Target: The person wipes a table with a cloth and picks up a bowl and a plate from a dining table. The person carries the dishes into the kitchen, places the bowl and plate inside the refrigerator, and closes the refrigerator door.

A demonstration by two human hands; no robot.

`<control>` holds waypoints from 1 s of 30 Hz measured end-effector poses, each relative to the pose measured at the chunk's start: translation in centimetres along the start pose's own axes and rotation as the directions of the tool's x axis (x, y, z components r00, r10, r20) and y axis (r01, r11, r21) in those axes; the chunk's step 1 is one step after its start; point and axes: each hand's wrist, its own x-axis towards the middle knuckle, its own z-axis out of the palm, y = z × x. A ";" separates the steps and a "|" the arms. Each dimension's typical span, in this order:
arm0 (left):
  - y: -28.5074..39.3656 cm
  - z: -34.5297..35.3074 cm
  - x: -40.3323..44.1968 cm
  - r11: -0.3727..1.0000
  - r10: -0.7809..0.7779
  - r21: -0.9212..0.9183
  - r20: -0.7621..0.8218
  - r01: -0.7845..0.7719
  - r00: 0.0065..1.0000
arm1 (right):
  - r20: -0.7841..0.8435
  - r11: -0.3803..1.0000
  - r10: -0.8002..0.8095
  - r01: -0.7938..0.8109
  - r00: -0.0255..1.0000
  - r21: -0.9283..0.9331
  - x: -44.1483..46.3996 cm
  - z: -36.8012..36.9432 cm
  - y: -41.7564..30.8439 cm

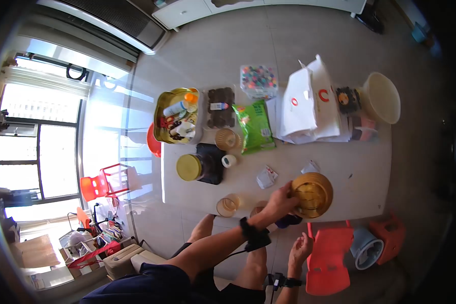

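My left hand (281, 201) reaches over the table's near edge and grips the left side of a round amber bowl (313, 195). My right hand (301, 248) is lower, beside a red chair, with its fingers loosely bent and apart and nothing in it. Two small white packets, one a crumpled packet (267, 177) and the other a smaller packet (310, 167), lie near the bowl. Left of my left hand stands a clear glass (228, 205). A dark purple object (289, 221) shows partly under the bowl and my left hand.
On the table (359, 177) are a yellow-lidded jar (189, 167), a green snack bag (255, 126), white paper bags (309, 104), a tin of small items (178, 116), a bead box (259, 81) and a cream bowl (381, 98). A red chair (329, 258) stands at the near edge.
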 end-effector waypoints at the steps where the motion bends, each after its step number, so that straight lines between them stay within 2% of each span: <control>1: 2.5 -2.1 -1.7 1.000 -0.012 -0.010 -0.022 0.012 1.000 | -0.001 0.998 -0.050 0.050 0.999 -0.046 0.4 0.1 0.1; 2: 5.0 -4.4 -3.6 0.999 -0.026 -0.021 -0.041 0.025 0.999 | -0.002 0.998 -0.058 0.058 0.998 -0.038 0.7 0.2 -0.4; 4: 4.6 -9.5 -4.4 0.976 0.072 -0.198 -0.109 -0.093 0.991 | 0.068 0.998 0.060 -0.062 0.996 0.024 1.5 0.1 -1.8; 6: 7.0 -15.0 -6.5 0.965 0.047 -0.246 -0.166 -0.087 0.985 | 0.085 0.999 0.041 -0.041 0.996 -0.006 2.0 0.8 -1.7; 8: 8.7 -20.8 -7.6 0.953 0.079 -0.266 -0.241 -0.144 0.967 | 0.049 0.993 -0.056 0.061 0.997 -0.096 2.1 2.2 -0.8; 10: 9.9 -26.3 -7.7 0.947 0.127 -0.232 -0.367 -0.222 0.921 | 0.106 0.996 -0.035 0.044 0.994 -0.082 2.0 2.8 -1.3; 12: 10.5 -32.3 -7.0 0.970 0.117 -0.141 -0.454 -0.200 0.883 | 0.170 0.994 -0.033 0.051 0.985 -0.101 2.6 2.4 -5.4; 13: 10.6 -35.0 -6.4 0.960 0.144 -0.149 -0.457 -0.235 0.878 | 0.236 0.986 -0.027 0.064 0.971 -0.151 2.7 2.6 -6.3; 14: 10.3 -37.7 -5.6 0.949 0.167 -0.165 -0.456 -0.268 0.874 | 0.256 0.979 -0.108 0.147 0.961 -0.140 2.7 3.2 -6.6; 15: 9.3 -40.9 -4.4 0.963 0.146 -0.126 -0.496 -0.237 0.856 | 0.311 0.987 -0.070 0.111 0.948 -0.118 3.0 3.2 -8.2; 16: 7.9 -44.1 -3.1 0.976 0.127 -0.087 -0.523 -0.201 0.843 | 0.310 0.966 -0.131 0.191 0.942 -0.173 3.0 3.8 -8.9; 17: 6.5 -47.3 -1.9 0.967 0.130 -0.126 -0.496 -0.220 0.859 | 0.297 0.930 -0.218 0.290 0.930 -0.227 2.8 4.8 -8.8; 18: 2.8 -52.8 0.6 0.934 0.338 0.255 -0.397 -0.252 0.853 | 0.343 0.933 -0.158 0.253 0.926 -0.254 2.7 5.4 -9.2; 19: 2.1 -54.4 1.6 0.960 0.135 -0.158 -0.463 -0.232 0.876 | 0.321 0.928 -0.185 0.272 0.929 -0.254 2.3 6.2 -8.4; 20: 2.2 -54.8 2.1 0.979 0.166 -0.034 -0.454 -0.203 0.876 | 0.309 0.916 -0.194 0.285 0.931 -0.282 2.2 6.7 -8.2; 21: 1.7 -55.1 1.9 0.962 0.273 0.111 -0.394 -0.249 0.878 | 0.320 0.914 -0.160 0.263 0.934 -0.310 2.3 6.8 -8.4; 22: 2.8 -54.5 2.1 0.974 0.028 -0.181 -0.493 -0.134 0.870 | 0.311 0.923 -0.171 0.263 0.935 -0.282 2.5 6.9 -8.5; 23: 0.9 -56.5 2.9 0.985 0.169 0.067 -0.460 -0.156 0.872 | 0.301 0.928 -0.158 0.246 0.940 -0.279 2.7 7.0 -8.5; 24: -0.5 -58.4 3.2 0.930 0.308 0.317 -0.400 -0.185 0.863 | 0.269 0.929 -0.169 0.245 0.948 -0.278 2.7 7.1 -8.6; 25: 0.9 -56.5 2.4 0.768 0.357 0.637 -0.340 -0.066 0.870 | 0.252 0.935 -0.154 0.224 0.955 -0.275 2.7 7.2 -8.9; 26: 2.8 -54.4 1.5 0.489 0.389 0.871 -0.264 0.045 0.883 | 0.234 0.941 -0.144 0.206 0.961 -0.267 2.9 7.4 -9.1; 27: 2.0 -55.3 2.0 0.596 0.358 0.802 -0.221 -0.040 0.907 | 0.233 0.940 -0.135 0.199 0.963 -0.278 3.0 7.7 -9.1; 28: -1.9 -60.4 4.5 0.954 0.254 0.235 -0.303 -0.187 0.919 | 0.190 0.942 -0.128 0.180 0.973 -0.285 3.2 8.1 -8.8; 30: -2.5 -61.0 5.2 0.973 0.218 0.136 -0.307 -0.184 0.926 | 0.151 0.943 -0.116 0.156 0.982 -0.294 3.5 8.1 -8.5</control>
